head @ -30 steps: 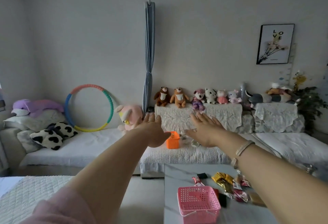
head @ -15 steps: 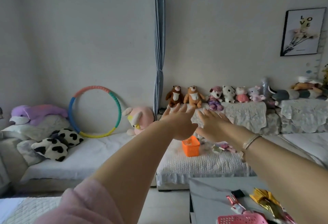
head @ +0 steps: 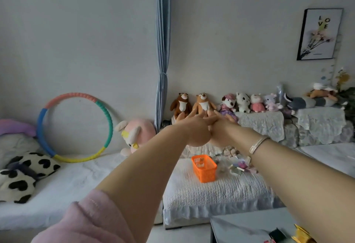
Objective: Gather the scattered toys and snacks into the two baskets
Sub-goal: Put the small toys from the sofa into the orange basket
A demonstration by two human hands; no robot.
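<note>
Both arms are stretched straight out in front of me, left hand (head: pixel 194 127) and right hand (head: pixel 221 129) touching each other side by side at the middle of the view. Grip on both is wide: fingers straight and pointing away, nothing held in either one. There's a bracelet (head: pixel 258 143) on the right wrist and a pink sleeve (head: pixel 86 221) pushed up on the left arm.

Just below the hands, the orange basket (head: pixel 204 167) sits on the white sofa cushion (head: pixel 211 190), tilted a bit. Right beside it is a little pile of scattered toys and snacks (head: pixel 238 165), too blurry to tell apart.

Behind the hands a row of plush toys (head: pixel 226 103) sits along the sofa back. Off to the left a hula hoop (head: pixel 109 119) leans on the wall, with a pink plush (head: pixel 138 133) next to it and a cow-print pillow (head: pixel 25 173) further out. Bottom right corner shows a bit of the bench (head: pixel 240 227) with a black packet (head: pixel 277 234) and a gold wrapper (head: pixel 302 236) on it. A framed LOVE print (head: pixel 319 34) hangs on the wall.
</note>
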